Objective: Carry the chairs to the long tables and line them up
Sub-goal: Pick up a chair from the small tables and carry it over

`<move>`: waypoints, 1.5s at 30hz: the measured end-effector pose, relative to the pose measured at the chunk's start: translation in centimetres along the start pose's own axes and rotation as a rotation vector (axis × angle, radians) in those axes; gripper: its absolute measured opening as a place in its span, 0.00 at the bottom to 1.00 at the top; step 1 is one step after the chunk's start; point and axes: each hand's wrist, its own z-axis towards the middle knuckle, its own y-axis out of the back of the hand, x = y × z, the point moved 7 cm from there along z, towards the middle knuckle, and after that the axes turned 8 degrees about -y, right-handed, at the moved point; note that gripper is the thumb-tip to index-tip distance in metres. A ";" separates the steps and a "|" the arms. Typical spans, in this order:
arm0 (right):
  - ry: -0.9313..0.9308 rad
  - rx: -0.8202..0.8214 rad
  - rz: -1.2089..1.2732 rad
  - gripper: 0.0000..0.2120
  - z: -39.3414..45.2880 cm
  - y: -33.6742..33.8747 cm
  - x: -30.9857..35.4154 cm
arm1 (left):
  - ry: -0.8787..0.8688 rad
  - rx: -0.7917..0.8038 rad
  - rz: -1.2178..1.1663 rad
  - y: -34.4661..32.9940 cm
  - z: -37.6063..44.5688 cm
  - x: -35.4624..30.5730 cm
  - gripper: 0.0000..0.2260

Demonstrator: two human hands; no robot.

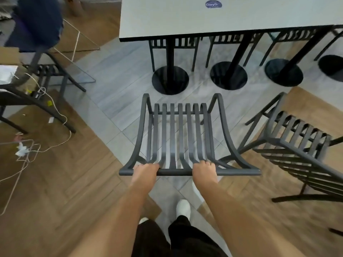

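- The long table (pixel 213 17) fills the top of my view, pale-topped, standing on black posts with round bases; a small round sticker (pixel 213 4) sits on its top.
- Dark slatted chairs (pixel 174 42) are tucked under its far side.
- The chair (pixel 181 138) I have hold of is right in front of me, its seat pointing toward the table, a short way off it.
- Another chair (pixel 297 145) stands angled to my right, apart from mine.
- My left hand (pixel 145 170) is curled around the chair's top rail.
- My right hand (pixel 204 169) is wrapped around the same rail, beside the left.
- White cables (pixel 55 112) trail over the floor at left.
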 end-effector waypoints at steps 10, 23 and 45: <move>0.014 -0.022 -0.019 0.14 7.9 5.3 0.2 | 0.049 0.014 0.038 3.9 7.6 2.0 0.22; 0.043 0.006 -0.059 0.15 22.9 15.6 0.9 | 0.028 0.051 0.041 12.2 21.8 5.8 0.20; 0.099 0.070 0.151 0.21 34.6 23.8 1.3 | -0.007 0.074 -0.074 19.9 33.6 9.2 0.17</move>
